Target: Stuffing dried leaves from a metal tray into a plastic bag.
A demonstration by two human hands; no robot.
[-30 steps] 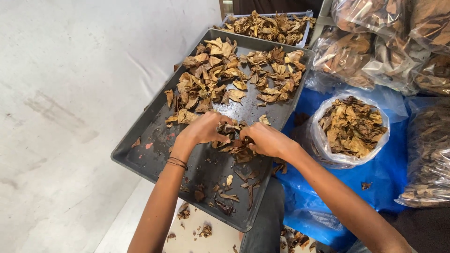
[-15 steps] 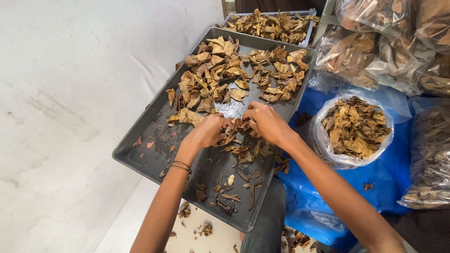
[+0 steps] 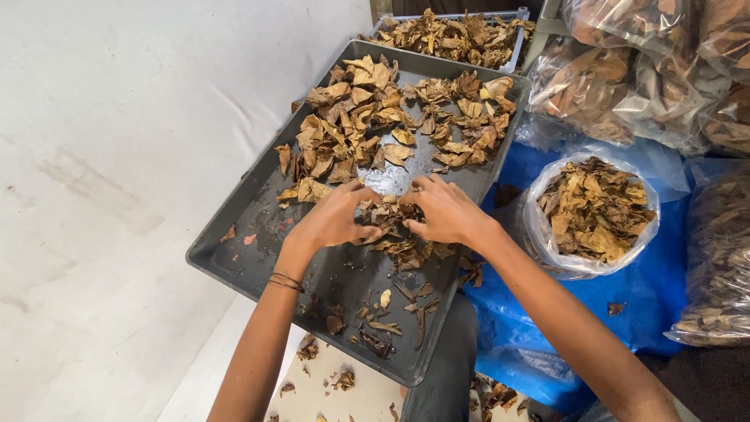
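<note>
A dark grey metal tray (image 3: pixel 234 258) lies tilted in front of me, with dry brown leaf pieces (image 3: pixel 391 117) spread over its far half. My left hand (image 3: pixel 332 219) and my right hand (image 3: pixel 441 209) meet over the middle of the tray. Both pinch a small clump of darker dry leaves (image 3: pixel 391 223) between their fingers. Loose crumbs and stems (image 3: pixel 383 320) are scattered on the tray's near end. A thin bracelet circles my left wrist.
A second tray of dry leaves (image 3: pixel 453 35) sits behind the first. To the right, an open clear bag of leaves (image 3: pixel 594 207) rests on blue plastic sheeting (image 3: pixel 664 312); filled clear bags (image 3: pixel 648 62) are stacked beyond. A pale wall lies to the left.
Both hands have shifted slightly up the tray, from the near-middle toward its centre, still working the same clump of dark leaves.
</note>
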